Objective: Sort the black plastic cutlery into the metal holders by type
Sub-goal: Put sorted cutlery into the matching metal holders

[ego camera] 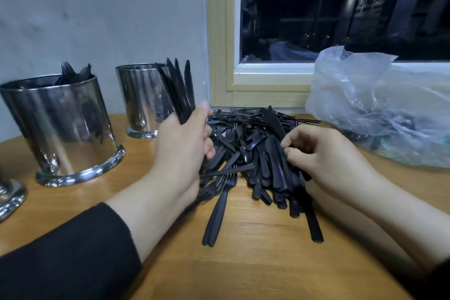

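Observation:
A heap of black plastic cutlery (253,151), forks and knives mixed, lies on the wooden table (243,263). My left hand (181,151) grips a bunch of black knives (181,87) that stand upright, blades up, in front of the rear metal holder (138,100). My right hand (323,156) rests on the right side of the heap, fingers curled and pinching a knife (275,122) that slants up out of the pile. The near metal holder (63,126) at the left has forks (73,72) poking out.
A third metal holder (9,200) shows only its base at the left edge. A crumpled clear plastic bag (379,105) lies at the right under the window (341,12). The wall stands close behind the holders.

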`<action>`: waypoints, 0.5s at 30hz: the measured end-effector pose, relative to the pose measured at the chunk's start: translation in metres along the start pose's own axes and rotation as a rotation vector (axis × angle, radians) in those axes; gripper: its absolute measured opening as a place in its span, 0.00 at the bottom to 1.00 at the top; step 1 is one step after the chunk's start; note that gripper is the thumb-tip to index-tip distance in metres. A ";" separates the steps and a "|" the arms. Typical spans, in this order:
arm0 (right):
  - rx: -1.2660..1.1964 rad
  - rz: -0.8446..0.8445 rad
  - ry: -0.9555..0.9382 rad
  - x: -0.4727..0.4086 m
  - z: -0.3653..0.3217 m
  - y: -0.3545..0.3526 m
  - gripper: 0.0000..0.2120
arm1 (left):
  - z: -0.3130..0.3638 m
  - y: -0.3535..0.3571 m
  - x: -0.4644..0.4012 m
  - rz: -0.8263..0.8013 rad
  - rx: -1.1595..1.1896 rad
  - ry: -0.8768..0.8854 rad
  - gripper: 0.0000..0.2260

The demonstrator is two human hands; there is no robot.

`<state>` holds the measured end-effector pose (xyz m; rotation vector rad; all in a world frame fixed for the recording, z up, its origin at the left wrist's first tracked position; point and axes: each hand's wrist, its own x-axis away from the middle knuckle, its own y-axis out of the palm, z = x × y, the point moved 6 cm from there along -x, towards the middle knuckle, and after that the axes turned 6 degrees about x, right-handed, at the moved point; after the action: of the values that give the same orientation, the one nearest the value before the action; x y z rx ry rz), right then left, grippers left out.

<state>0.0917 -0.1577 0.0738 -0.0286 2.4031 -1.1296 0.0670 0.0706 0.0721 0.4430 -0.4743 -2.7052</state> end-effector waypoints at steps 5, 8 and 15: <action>-0.154 0.088 -0.154 0.006 -0.017 -0.006 0.06 | -0.028 0.031 0.015 -0.085 0.012 -0.129 0.13; -0.047 0.046 -0.280 0.012 -0.030 0.006 0.08 | -0.037 0.037 0.027 -0.178 -0.038 -0.128 0.13; -0.119 0.063 -0.298 0.016 -0.039 0.011 0.07 | -0.034 0.034 0.028 -0.174 -0.086 -0.135 0.11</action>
<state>0.0624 -0.1259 0.0804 -0.1486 2.1854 -0.8844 0.0643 0.0208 0.0474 0.2921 -0.3691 -2.9239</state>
